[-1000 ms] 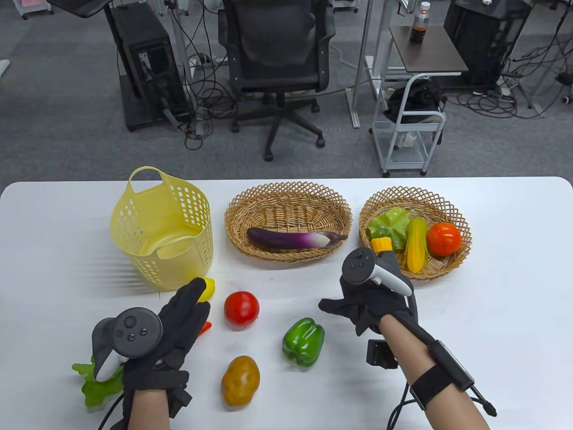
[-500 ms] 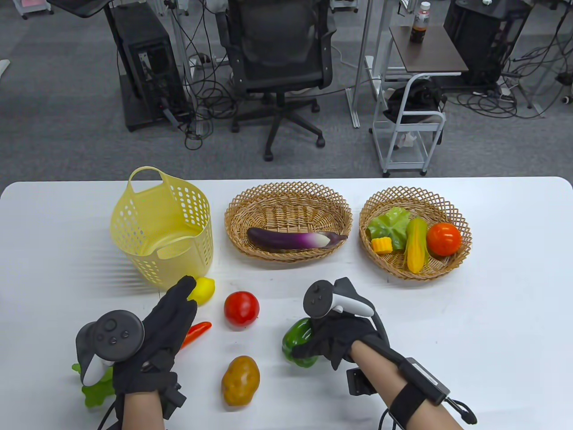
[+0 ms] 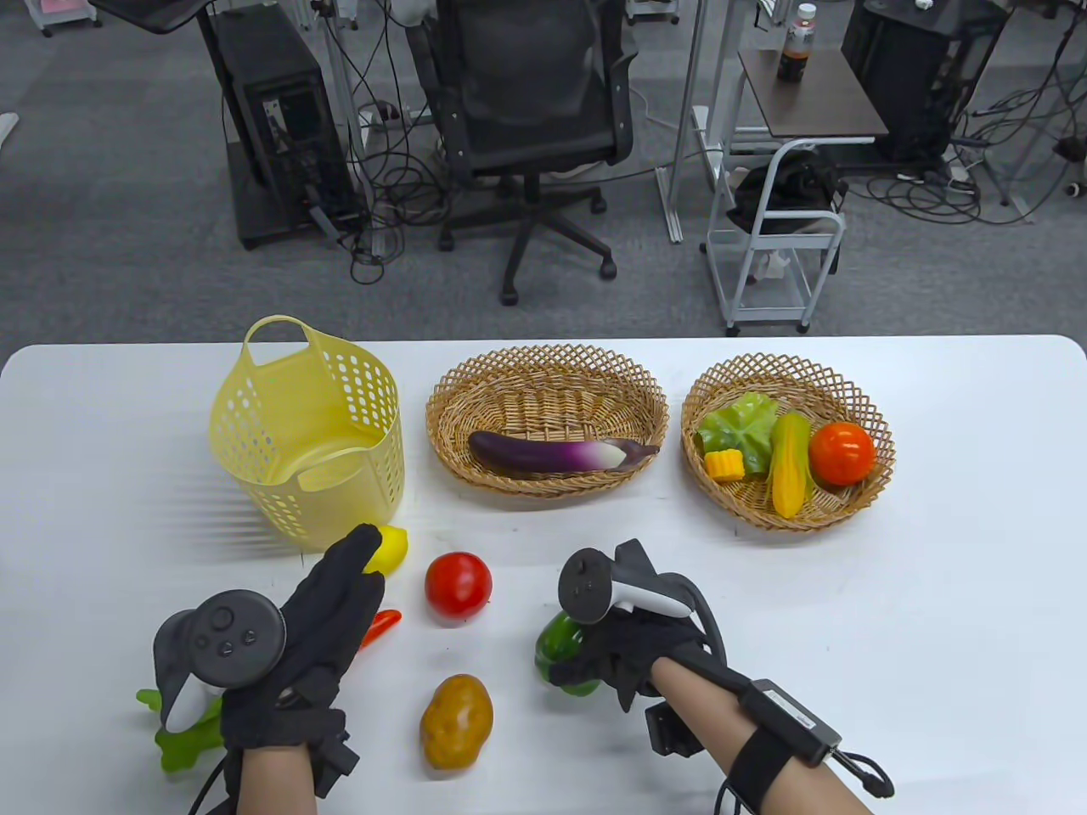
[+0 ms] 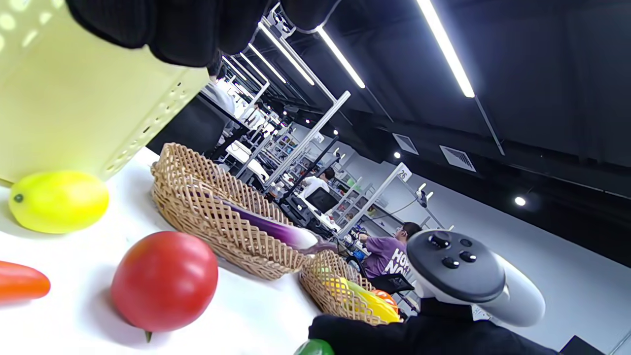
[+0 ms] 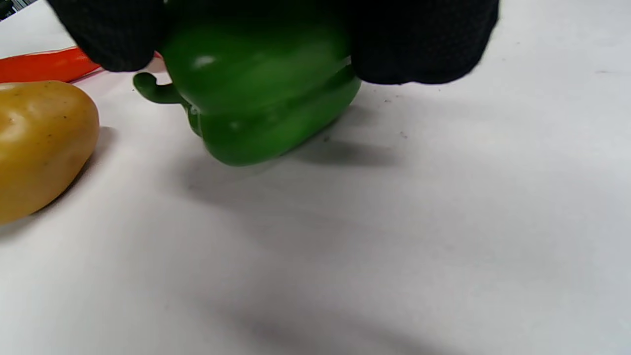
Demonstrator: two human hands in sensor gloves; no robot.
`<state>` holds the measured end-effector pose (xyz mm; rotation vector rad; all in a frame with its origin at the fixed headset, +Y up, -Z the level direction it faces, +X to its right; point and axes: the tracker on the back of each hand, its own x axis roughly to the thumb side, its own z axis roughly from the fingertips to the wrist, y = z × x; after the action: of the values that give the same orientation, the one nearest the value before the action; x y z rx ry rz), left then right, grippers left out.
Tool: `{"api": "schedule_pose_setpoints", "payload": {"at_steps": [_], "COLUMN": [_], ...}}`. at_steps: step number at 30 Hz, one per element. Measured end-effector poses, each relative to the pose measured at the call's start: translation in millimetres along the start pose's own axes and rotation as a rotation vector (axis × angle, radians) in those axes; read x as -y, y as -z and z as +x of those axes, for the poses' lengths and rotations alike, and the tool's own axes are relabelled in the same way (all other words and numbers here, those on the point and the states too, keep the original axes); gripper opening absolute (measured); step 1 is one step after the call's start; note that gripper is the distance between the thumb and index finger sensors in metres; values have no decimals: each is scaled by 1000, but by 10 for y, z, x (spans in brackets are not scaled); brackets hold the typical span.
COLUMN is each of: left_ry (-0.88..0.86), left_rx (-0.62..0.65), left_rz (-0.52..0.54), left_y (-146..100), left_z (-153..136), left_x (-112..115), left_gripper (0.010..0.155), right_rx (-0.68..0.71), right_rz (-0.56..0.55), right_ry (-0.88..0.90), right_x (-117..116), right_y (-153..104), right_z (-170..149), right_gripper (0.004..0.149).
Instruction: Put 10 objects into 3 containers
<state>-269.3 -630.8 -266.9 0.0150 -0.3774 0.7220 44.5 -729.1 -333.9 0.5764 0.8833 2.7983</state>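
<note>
My right hand [image 3: 594,658] grips the green bell pepper [image 3: 560,645] at the table's front middle. In the right wrist view my fingers [image 5: 419,44] clasp the pepper [image 5: 256,98] on both sides, low over the table. My left hand [image 3: 352,560] is flat with fingers stretched out, empty, its tips over the lemon [image 3: 389,548] beside the yellow plastic basket [image 3: 306,441]. The tomato [image 3: 459,586], potato [image 3: 456,720], red chili [image 3: 380,622] and a leafy green [image 3: 183,739] lie loose on the table.
The middle wicker basket [image 3: 543,361] holds an eggplant [image 3: 560,452]. The right wicker basket [image 3: 790,373] holds lettuce, a corn piece, a yellow squash and a tomato [image 3: 841,452]. The white table runs bare on the right.
My right hand moved from the right basket down and left onto the green pepper and closed around it. My left hand shifted only slightly near the lemon.
</note>
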Motion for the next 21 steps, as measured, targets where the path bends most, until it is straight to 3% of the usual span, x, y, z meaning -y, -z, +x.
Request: {"api": "schedule_pose_setpoints", "payload": {"at_steps": [4,10,16,21], "left_ry": [2,15,20,48], "left_rx": [-5,-14,-28,-38], "left_rz": [-10,-11,-3,-9], "left_y": [10,17,19,42], "left_z": [8,18,14,43], "left_x": [19,27,22,45], "left_gripper": [72,72,72,72], "right_rx": [31,56,-56,-172], "right_rz": [-110,-372,-619,-680], "right_ry": [50,227,327,486], "right_x": [140,681,1287,1474], "right_y": [-45,-155,-149,18], "right_z": [-61,-256,-556,-788], "right_gripper": [109,105,104,104]}}
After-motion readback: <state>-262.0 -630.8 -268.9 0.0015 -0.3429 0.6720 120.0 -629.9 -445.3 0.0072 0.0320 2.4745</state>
